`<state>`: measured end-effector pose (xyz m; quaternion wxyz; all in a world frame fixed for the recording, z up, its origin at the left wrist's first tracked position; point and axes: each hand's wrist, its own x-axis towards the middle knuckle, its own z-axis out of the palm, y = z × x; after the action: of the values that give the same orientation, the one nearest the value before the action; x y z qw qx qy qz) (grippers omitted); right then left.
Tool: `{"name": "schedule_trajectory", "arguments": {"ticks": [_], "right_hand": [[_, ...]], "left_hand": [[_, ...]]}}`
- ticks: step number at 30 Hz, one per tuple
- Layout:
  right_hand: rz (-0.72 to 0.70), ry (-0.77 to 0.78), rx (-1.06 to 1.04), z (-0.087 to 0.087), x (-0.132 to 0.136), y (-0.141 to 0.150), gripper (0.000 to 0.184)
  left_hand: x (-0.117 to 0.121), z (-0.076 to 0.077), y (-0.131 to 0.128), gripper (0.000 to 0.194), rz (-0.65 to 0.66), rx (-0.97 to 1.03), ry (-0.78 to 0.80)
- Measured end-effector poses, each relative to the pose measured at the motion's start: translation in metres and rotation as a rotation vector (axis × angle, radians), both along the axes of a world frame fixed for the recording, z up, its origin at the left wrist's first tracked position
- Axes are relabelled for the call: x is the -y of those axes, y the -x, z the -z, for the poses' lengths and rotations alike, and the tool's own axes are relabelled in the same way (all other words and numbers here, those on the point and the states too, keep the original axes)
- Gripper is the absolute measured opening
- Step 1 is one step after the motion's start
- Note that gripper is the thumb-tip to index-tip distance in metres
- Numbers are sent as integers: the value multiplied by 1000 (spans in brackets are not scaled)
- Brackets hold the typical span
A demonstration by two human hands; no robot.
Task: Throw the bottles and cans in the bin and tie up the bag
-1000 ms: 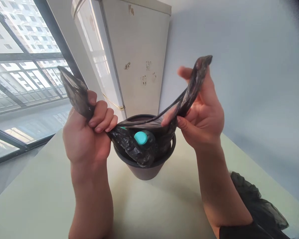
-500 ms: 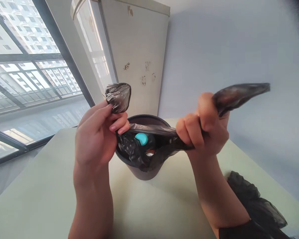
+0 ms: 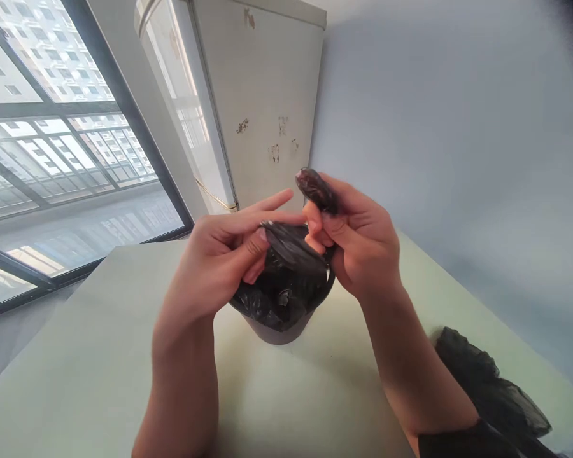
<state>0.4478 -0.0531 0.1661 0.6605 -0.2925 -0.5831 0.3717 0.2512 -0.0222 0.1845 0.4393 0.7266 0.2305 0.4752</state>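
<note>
A black plastic garbage bag point(image 3: 286, 289) lines a round dark trash bin point(image 3: 277, 333) in the middle of the table. Just above the rim, my left hand point(image 3: 229, 257) pinches one gathered part of the bag between thumb and fingers, its index finger stretched toward the other hand. My right hand point(image 3: 358, 235) is closed around another twisted part, whose end sticks up above the fist. Both hands are close together, the fingertips almost meeting. The bag's folds cover what lies inside the bin.
Another crumpled black plastic bag point(image 3: 489, 381) lies on the pale table point(image 3: 105, 356) at the right, by my right forearm. A white refrigerator point(image 3: 267, 83) stands behind the bin. Glass windows point(image 3: 71, 146) are on the left, a plain wall point(image 3: 449, 127) on the right.
My hands have come together over the bin, the right moving left with its bag end. The bag's mouth has narrowed, and the blue-green lid inside is now hidden.
</note>
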Motion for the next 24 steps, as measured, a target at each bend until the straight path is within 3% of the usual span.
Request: {"name": "schedule_trajectory", "arguments": {"ticks": [4, 11, 14, 17, 19, 24], "right_hand": [[-26, 18, 44, 6, 1, 9, 37], [-93, -94, 182, 4, 5, 12, 56], [-93, -111, 274, 3, 4, 8, 43], [42, -54, 303, 4, 4, 7, 24], [85, 13, 266, 4, 4, 7, 26], [43, 159, 105, -2, 5, 8, 34]], "left_hand": [[4, 0, -2, 17, 36, -155, -35], [8, 1, -14, 18, -120, -108, 6], [10, 1, -18, 16, -213, -108, -8], [14, 0, -22, 15, -281, -132, -33], [16, -2, -24, 15, -294, -139, -42], [21, -3, -26, 18, -304, -70, -63]]}}
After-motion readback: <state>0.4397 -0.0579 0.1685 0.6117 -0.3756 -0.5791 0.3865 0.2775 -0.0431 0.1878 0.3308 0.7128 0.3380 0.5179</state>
